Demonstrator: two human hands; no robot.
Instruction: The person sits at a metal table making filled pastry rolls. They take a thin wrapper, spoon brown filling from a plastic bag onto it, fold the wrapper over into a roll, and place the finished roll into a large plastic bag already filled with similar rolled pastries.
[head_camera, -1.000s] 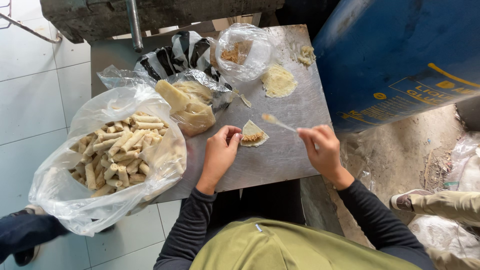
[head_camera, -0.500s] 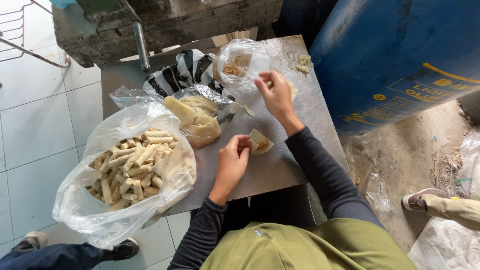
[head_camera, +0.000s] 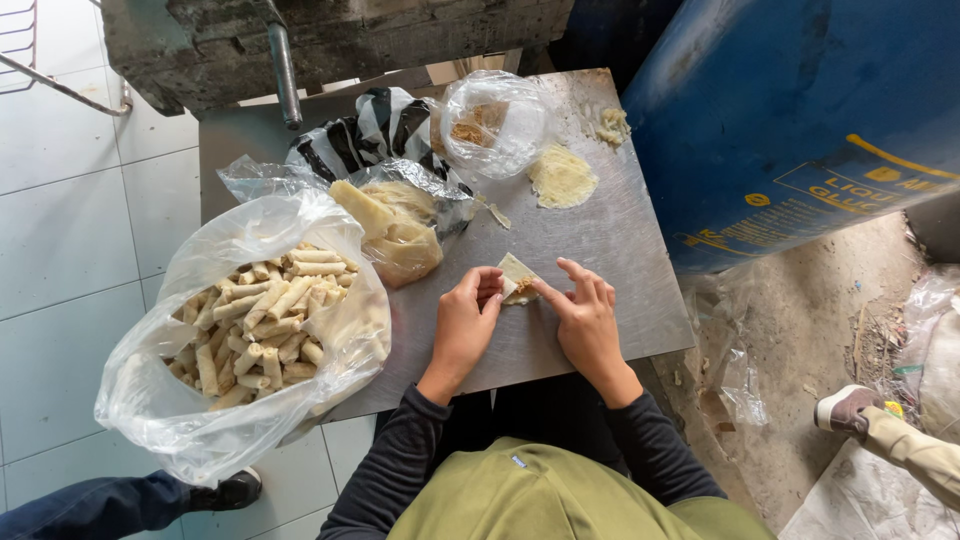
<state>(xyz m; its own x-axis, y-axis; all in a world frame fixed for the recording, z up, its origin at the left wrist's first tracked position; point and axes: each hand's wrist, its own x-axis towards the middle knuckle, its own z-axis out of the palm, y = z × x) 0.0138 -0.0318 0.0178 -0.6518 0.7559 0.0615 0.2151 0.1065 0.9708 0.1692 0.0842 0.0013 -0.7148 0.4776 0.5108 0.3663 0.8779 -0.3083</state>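
— Folding looks like the step now: both hands pinch a small filled wrapper (head_camera: 517, 279) near the front middle of the metal table (head_camera: 610, 250). Left hand (head_camera: 463, 325) curls its fingertips over one edge; right hand (head_camera: 587, 318), fingers half spread, presses the other.

— Any advice?

— Tuck the filling tight, I'd say, and keep the corners even. Its long axis runs slantwise, the pointed end aimed away toward the bag of wrappers (head_camera: 405, 225).

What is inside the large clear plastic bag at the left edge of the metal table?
The large clear bag holds many pale rolled pastries, piled loosely. Only the top layer shows; the rolls beneath and the bag's bottom are covered.
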